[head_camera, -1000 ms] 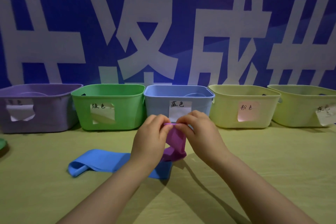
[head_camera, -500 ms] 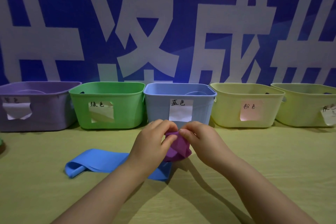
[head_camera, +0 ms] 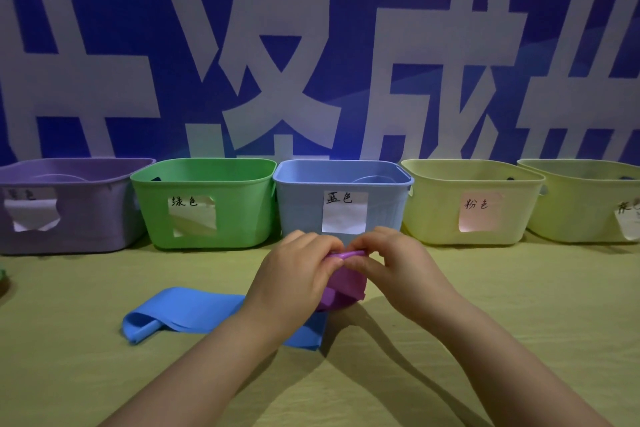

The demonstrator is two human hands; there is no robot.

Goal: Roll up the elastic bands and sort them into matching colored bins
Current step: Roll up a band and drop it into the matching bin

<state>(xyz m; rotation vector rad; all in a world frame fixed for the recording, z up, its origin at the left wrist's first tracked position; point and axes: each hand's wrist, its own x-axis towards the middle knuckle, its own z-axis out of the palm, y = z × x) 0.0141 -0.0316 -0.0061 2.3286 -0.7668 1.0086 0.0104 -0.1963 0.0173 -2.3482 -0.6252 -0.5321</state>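
The left hand (head_camera: 298,274) and the right hand (head_camera: 398,270) meet in front of the person, fingertips almost touching. Both pinch the top edge of the purple band (head_camera: 346,284), held just above the table (head_camera: 519,315). The band bunches below the fingers in soft folds; the hands hide how much of it is rolled.

It looks light, thin and limp, with a rubbery surface that probably grips skin rather than slides. A roll in it would likely spring loose if the pinch slackens. The best hold seems to be across the rolled edge near both ends, so that the tension stays even.

Under the left wrist the blue band (head_camera: 187,310) lies flat on the table, one end folded over. Behind stands a row of bins: the purple bin (head_camera: 86,239) at far left, the green bin (head_camera: 242,215), the blue bin (head_camera: 301,211), the pink-labelled yellow bin (head_camera: 433,215) and the far yellow bin (head_camera: 571,215). The purple bin looks like this band's match.
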